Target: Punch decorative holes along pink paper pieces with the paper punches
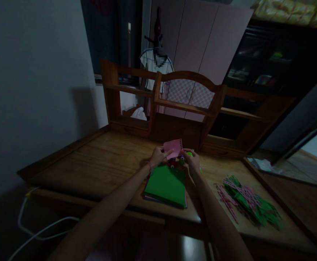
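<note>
Held up over the desk is a small pink sheet of paper point(172, 149), with a row of punched notches along its right edge. My left hand point(157, 156) grips its left side, the thumb lying across the front. At the notched edge, my right hand point(193, 163) pinches the paper's lower right corner. Just behind and below the sheet sit several small figures with googly eyes, among them a dark green one point(181, 160) and a red one point(172, 164), partly hidden by my hands. Closer to me lies a stack of coloured paper point(166, 185) with a green sheet on top.
A pile of green and pink notched paper strips point(249, 199) lies on the right of the wooden desk point(98, 159). A wooden shelf unit point(185, 106) rises along the desk's back edge. At the lower left hangs a white cable point(42, 233).
</note>
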